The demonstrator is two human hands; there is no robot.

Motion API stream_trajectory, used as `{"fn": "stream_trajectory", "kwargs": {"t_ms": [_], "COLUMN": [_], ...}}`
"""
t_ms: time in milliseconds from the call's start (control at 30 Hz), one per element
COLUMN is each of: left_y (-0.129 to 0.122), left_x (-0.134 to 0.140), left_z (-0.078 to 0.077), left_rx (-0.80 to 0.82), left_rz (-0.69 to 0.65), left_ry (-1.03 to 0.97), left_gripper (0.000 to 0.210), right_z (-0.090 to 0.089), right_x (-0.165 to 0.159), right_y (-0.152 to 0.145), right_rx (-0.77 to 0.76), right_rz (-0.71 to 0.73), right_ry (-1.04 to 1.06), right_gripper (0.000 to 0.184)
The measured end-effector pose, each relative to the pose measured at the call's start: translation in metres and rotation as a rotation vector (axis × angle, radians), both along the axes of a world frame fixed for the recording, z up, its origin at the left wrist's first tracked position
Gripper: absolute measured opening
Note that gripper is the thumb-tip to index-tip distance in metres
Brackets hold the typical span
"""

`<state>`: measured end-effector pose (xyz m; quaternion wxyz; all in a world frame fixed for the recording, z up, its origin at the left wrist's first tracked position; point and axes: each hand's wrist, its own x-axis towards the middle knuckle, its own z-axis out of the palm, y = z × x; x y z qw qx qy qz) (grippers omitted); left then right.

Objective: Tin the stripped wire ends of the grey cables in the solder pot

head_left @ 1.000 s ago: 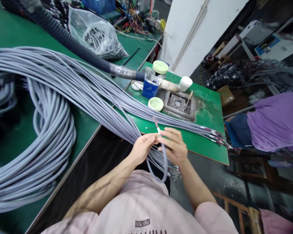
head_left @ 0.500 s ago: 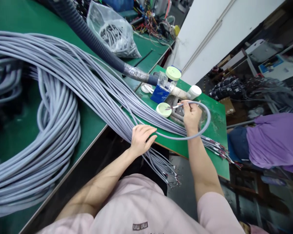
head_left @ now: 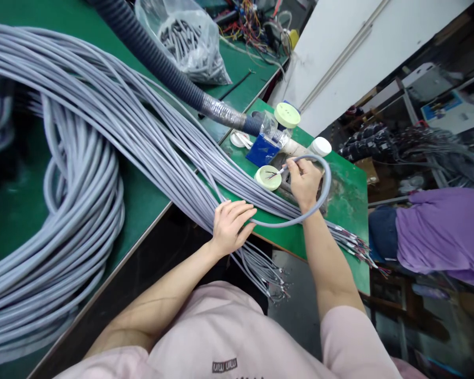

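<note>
One grey cable [head_left: 327, 181] bends in a loop between my two hands. My right hand [head_left: 303, 179] is closed on it near its stripped end, where thin dark wires [head_left: 274, 174] fan out over a pale green round container [head_left: 265, 181]. Around the same cable, further back, the fingers of my left hand [head_left: 234, 223] are closed, thumb underneath. Beneath and beside my hands runs a thick bundle of grey cables [head_left: 174, 152]. Some of its stripped ends [head_left: 353, 243] lie at the board's right side, and other ends [head_left: 272, 279] hang below my left hand.
A ribbed hose [head_left: 154, 63] reaches down to a blue box [head_left: 262, 150]. Nearby stand a second pale green container [head_left: 287, 115], a white jar [head_left: 321, 146] and a white dish [head_left: 240, 139]. A plastic bag of cable pieces [head_left: 187, 47] lies behind. A person in purple [head_left: 442, 231] is at right.
My right hand has moved left and slightly up, bringing the cable's wire ends further over the pale green container. The cable loop has shifted left. My left hand stays almost in place.
</note>
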<state>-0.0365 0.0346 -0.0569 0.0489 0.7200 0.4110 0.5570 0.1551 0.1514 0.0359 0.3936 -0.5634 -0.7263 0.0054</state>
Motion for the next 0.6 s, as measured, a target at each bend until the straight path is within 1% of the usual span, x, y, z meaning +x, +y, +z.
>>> {"fn": "stream_trajectory", "kwargs": {"t_ms": [167, 333, 600], "left_y": [0.0, 0.0002, -0.0001], "left_x": [-0.0004, -0.0001, -0.0001], "left_z": [-0.0022, -0.0033, -0.0043], "left_rx": [0.003, 0.0, 0.011], "left_rz": [-0.011, -0.016, -0.017], "left_ry": [-0.001, 0.005, 0.003], "left_gripper": [0.028, 0.029, 0.031], "right_z": [0.0016, 0.0017, 0.0029], "right_x": [-0.0036, -0.004, -0.0019], "right_y": [0.0006, 0.0004, 0.0002], "right_rx": [0.024, 0.006, -0.016], "right_rz": [-0.022, -0.022, -0.019], "right_ry": [-0.095, -0.163, -0.133], "right_gripper": [0.027, 0.025, 0.023]}}
